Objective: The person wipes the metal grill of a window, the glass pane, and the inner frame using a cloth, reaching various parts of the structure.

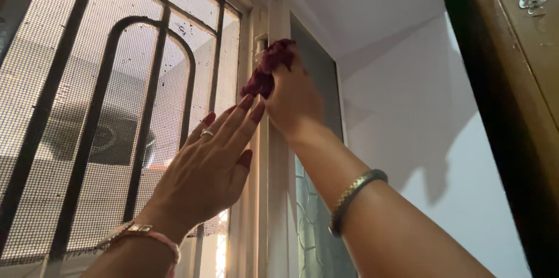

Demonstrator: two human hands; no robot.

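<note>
My right hand is raised high and closed around a bunched dark red cloth, fingers wrapped over it so the wad sits between my palm and the white window frame. The cloth is pressed against the upright of the frame, near its top, just beside a small white fitting that I cannot make out clearly. Gripping it in a ball like this seems to give me a firm pad to push with, not a loose rag that would slip. A green and gold bangle sits on that forearm.

My left hand holds nothing. It is spread wide, fingers straight and together, the palm laid flat on the frame's edge where the mesh screen meets it, below the cloth. I judge it is there to steady the frame, or myself, while the other arm reaches up. There is a ring on one finger and a pink and gold bracelet at the wrist.

Behind the screen, dark metal bars run upright and curve into an arch. To the right of the frame is a pane of patterned glass, then the plain white wall, and at the far right a brown wooden cupboard with a metal ornament.
</note>
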